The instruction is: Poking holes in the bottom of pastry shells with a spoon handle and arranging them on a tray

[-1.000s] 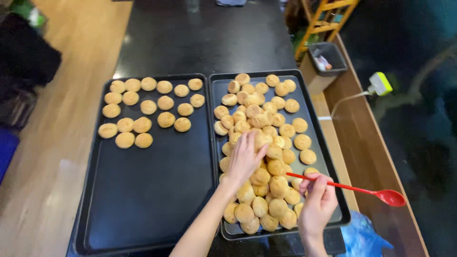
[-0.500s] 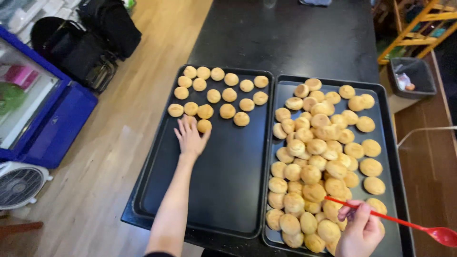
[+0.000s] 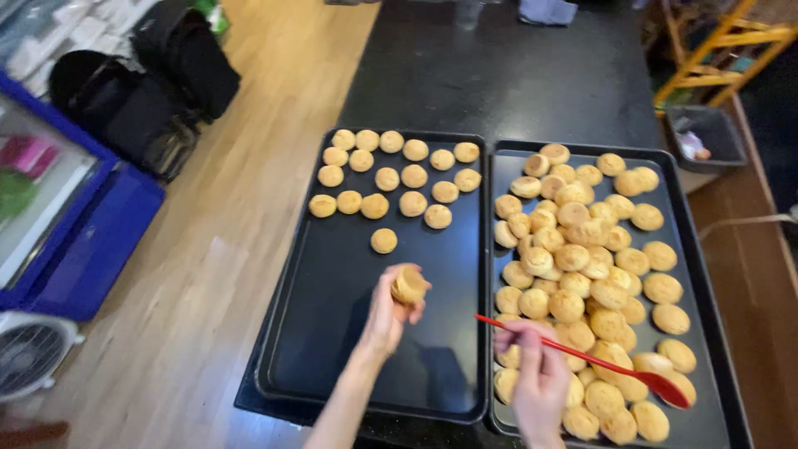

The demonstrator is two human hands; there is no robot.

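Note:
My left hand (image 3: 391,312) holds one round golden pastry (image 3: 408,285) above the middle of the left black tray (image 3: 332,349). That tray carries rows of pastries at its far end, with one pastry (image 3: 383,240) set a little nearer. My right hand (image 3: 540,378) grips a red spatula (image 3: 582,356) whose blade (image 3: 665,387) points right, over the near end of the right black tray (image 3: 706,299). The right tray is crowded with several loose pastries (image 3: 582,249).
Both trays sit side by side on a dark counter (image 3: 507,75). Wooden floor lies to the left with black bags (image 3: 158,91), a blue chest cabinet (image 3: 66,216) and a white fan (image 3: 29,353). A grey bin (image 3: 702,137) and a yellow frame (image 3: 723,46) stand at the right.
My left hand has left the rows on the left tray and come back near, now holding a pastry. One more pastry lies below the rows. My right hand has shifted left with the spatula.

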